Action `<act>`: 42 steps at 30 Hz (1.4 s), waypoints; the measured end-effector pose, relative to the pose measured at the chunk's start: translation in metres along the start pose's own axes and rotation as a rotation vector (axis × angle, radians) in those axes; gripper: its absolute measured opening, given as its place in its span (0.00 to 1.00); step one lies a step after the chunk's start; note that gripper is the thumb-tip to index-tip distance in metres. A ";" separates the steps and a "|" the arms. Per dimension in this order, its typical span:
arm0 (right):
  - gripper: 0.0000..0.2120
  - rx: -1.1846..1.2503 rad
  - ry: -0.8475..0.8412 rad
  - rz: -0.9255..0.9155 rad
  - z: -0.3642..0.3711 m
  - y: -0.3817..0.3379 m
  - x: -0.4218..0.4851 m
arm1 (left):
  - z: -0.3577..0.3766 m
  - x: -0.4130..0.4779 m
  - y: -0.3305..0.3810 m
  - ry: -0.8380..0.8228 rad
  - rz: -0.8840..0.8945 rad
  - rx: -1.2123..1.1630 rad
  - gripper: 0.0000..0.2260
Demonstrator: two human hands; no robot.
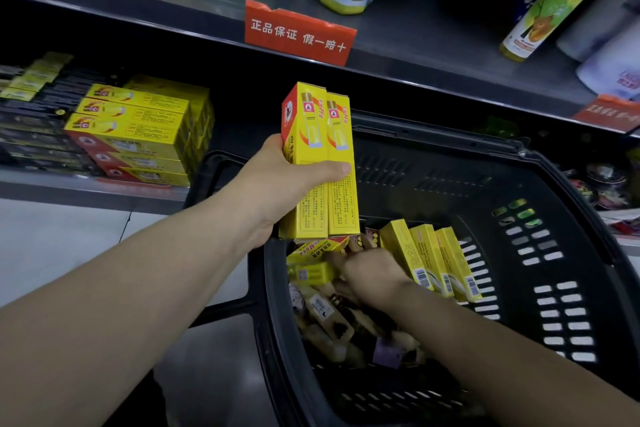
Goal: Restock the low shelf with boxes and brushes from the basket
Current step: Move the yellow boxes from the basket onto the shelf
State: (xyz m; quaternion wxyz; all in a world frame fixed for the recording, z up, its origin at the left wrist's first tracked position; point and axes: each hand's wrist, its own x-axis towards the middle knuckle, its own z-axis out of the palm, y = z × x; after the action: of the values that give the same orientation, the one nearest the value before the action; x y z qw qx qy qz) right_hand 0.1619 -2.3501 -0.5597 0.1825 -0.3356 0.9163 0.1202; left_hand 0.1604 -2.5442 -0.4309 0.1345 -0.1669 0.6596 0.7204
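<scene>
Two boxes (317, 163) stand gripped in my left hand (277, 180); my right hand (370, 274) meets a third box (311, 251) in the basket (450, 166), hold unclear; I'd align edges first.

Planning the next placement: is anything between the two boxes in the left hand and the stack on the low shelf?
Nothing visible. The two boxes in the left hand are held above the basket rim; open space leads to the shelf stack.
</scene>
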 end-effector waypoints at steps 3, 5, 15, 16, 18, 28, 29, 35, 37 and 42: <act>0.21 0.577 0.067 0.218 -0.020 0.016 -0.028 | 0.000 0.000 0.001 -0.010 -0.008 -0.002 0.26; 0.25 1.104 0.196 0.241 -0.036 0.019 -0.049 | 0.000 0.000 0.001 -0.012 -0.013 -0.009 0.26; 0.22 1.652 0.389 -0.155 -0.101 -0.010 -0.084 | 0.000 -0.013 0.002 -0.077 -0.044 -0.061 0.26; 0.20 1.643 0.447 -0.116 -0.107 -0.014 -0.081 | -0.002 -0.015 0.003 -0.077 -0.045 -0.091 0.29; 0.22 1.569 0.555 -0.057 -0.119 -0.023 -0.073 | -0.007 -0.020 0.007 -0.080 -0.039 -0.145 0.33; 0.11 1.509 0.270 0.078 -0.198 -0.058 0.021 | -0.095 -0.043 0.016 0.243 -0.060 -0.464 0.19; 0.06 1.478 0.249 0.069 -0.206 -0.064 0.037 | -0.106 -0.041 0.015 0.289 -0.063 -0.486 0.19; 0.05 1.142 0.292 0.081 -0.230 -0.085 0.145 | -0.159 -0.015 0.001 0.498 -0.051 -0.617 0.22; 0.14 0.985 0.321 0.111 -0.228 -0.084 0.184 | -0.174 -0.003 -0.004 0.566 -0.060 -0.651 0.24; 0.24 0.657 0.208 0.145 -0.216 -0.082 0.268 | -0.201 0.019 -0.023 0.666 -0.138 -0.737 0.24</act>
State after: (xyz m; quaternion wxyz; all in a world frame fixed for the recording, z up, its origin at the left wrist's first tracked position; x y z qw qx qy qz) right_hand -0.0283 -2.6388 -0.4832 0.1775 -0.2036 0.9411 -0.2035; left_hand 0.1653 -2.7431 -0.4746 -0.1040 -0.4672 0.3557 0.8028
